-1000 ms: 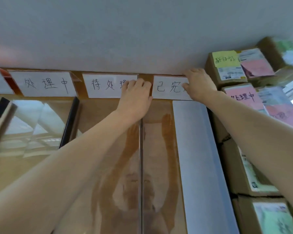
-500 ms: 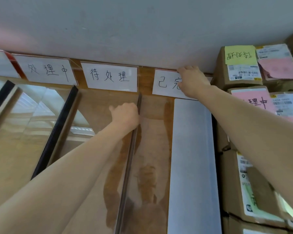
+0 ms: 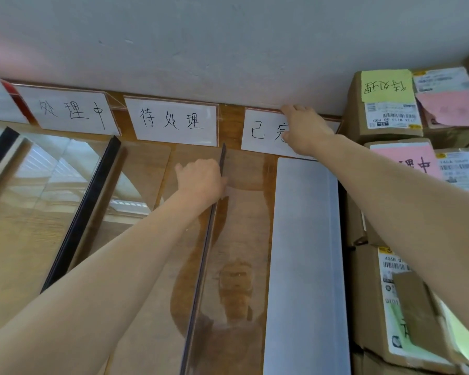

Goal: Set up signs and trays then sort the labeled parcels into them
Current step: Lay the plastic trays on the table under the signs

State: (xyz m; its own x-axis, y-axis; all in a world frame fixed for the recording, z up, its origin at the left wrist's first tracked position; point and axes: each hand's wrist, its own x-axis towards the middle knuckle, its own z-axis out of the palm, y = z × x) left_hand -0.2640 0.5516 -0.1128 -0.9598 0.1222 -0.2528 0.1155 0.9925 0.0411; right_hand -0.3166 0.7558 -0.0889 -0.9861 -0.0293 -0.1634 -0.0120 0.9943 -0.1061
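Note:
Three white signs in clear holders stand along the wall: a left sign (image 3: 71,110), a middle sign (image 3: 173,121) and a right sign (image 3: 263,131). My right hand (image 3: 302,129) grips the right sign at its top edge and covers part of its writing. My left hand (image 3: 201,178) is closed on the upper rim of a clear tray's wall (image 3: 201,280) in front of the middle sign. Another clear tray with a black edge (image 3: 81,212) lies to the left. Labeled cardboard parcels (image 3: 385,104) are stacked at the right.
The wooden table (image 3: 16,253) runs up to a grey wall (image 3: 201,44). A tray's white frosted wall (image 3: 303,253) stands upright between the trays and the parcel stack. Parcels carry yellow, pink (image 3: 406,161) and green notes. A red-edged holder (image 3: 0,104) sits at far left.
My left hand came off the middle sign and moved down onto the clear tray's rim. My right hand stayed on the right sign. The view shifted slightly left.

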